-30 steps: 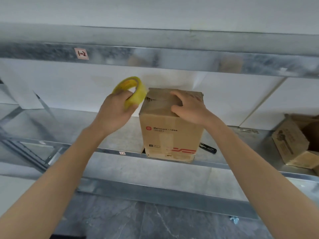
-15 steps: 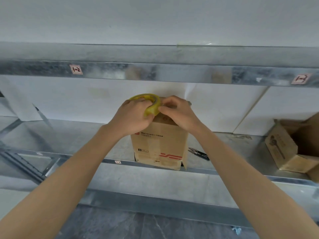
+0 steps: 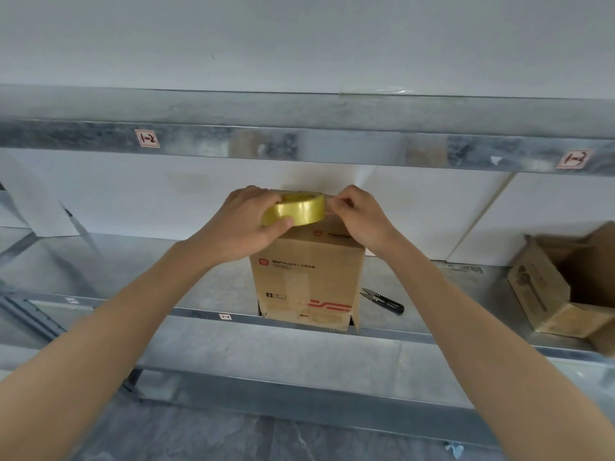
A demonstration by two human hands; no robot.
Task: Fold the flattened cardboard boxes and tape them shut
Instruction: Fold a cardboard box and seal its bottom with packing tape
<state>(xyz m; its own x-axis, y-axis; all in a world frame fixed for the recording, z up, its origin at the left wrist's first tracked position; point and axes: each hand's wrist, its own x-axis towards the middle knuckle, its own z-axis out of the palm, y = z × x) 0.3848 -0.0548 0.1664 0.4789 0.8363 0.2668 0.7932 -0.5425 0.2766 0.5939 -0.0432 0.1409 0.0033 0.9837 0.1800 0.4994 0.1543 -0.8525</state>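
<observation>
Fingers [image 3: 281, 224] of left hand [image 3: 246, 227] wrapped round yellow tape roll [image 3: 296, 211], roll lying flat at centre frame against top of upright cardboard box [image 3: 306, 271]; right hand [image 3: 357, 216] at roll's right side, apparently pinching the loose tape end. Box on shelf [image 3: 166, 271], long axis vertical, top directly under both hands, snips [image 3: 382, 299] just right of its base. Likely next: anchor end with right hand, nearer box's right edge, then draw roll leftward across top.
</observation>
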